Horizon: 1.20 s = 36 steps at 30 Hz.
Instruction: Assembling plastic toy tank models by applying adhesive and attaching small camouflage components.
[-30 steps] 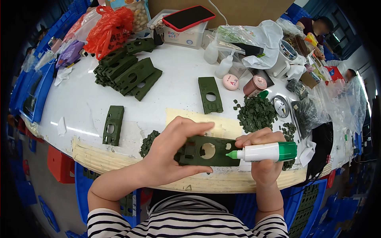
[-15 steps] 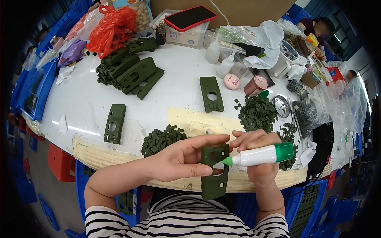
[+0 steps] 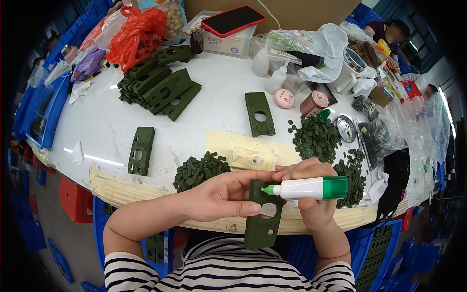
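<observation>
My left hand [image 3: 219, 197] is closed on a dark green plastic panel [image 3: 262, 234] with a round hole, its thumb across the near face and the fingers behind the upper end. The panel hangs tilted over the table's front edge. In my right hand [image 3: 318, 214] lies a white glue bottle [image 3: 302, 189] with a green nozzle and green base, held sideways. Its tip meets the panel's upper part, above the round hole; whether any glue comes out is too small to see. Piles of small dark green pieces lie beyond my left hand [image 3: 199, 171] and right hand [image 3: 317, 137].
Two matching panels lie apart, one at left [image 3: 141, 152], one in the middle [image 3: 260, 115]. A panel stack [image 3: 165, 92] stands at the back left. White squeeze bottles [image 3: 277, 80], a pink tin [image 3: 314, 103] and plastic bags [image 3: 389, 131] crowd the right. Another person [image 3: 386, 36] sits far right.
My right hand has brought the bottle left and slightly up, its tip shifting from beside the round hole to the panel's upper part. The panel has tilted a little in my left hand.
</observation>
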Tool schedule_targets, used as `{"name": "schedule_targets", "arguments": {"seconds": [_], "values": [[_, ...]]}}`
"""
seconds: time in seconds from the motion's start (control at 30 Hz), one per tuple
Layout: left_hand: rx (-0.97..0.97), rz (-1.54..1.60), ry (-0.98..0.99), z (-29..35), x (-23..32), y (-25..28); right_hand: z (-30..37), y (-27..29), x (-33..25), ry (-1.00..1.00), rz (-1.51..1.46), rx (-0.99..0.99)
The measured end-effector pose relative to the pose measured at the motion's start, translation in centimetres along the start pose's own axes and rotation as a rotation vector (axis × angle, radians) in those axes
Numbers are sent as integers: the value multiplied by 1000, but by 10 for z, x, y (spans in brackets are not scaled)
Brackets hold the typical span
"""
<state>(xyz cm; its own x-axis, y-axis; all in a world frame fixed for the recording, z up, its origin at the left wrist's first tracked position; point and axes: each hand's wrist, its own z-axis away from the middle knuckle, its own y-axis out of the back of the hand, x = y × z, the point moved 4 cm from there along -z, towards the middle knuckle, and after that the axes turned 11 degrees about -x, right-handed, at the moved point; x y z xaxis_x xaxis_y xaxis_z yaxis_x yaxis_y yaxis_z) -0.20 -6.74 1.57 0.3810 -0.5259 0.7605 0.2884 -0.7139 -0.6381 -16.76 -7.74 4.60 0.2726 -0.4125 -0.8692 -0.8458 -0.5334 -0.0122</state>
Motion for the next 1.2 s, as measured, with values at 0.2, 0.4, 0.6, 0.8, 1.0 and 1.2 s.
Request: {"name": "schedule_targets", "arguments": {"seconds": [0.2,0.4,0.6,0.8,1.0,1.2], "values": [[15,-17,10,1,-1,1,0,0,0,-11,-17,-2],[26,0,9,1,-2,1,0,0,0,-15,-14,-4],[36,1,25,1,-3,2,0,0,-1,-23,-18,8],[38,-9,36,2,-2,2,0,-1,0,-19,-7,10],[33,-6,23,2,-1,1,1,1,2,4,-62,13],[27,-37,32,2,1,2,1,0,1,-4,-41,-18]]}}
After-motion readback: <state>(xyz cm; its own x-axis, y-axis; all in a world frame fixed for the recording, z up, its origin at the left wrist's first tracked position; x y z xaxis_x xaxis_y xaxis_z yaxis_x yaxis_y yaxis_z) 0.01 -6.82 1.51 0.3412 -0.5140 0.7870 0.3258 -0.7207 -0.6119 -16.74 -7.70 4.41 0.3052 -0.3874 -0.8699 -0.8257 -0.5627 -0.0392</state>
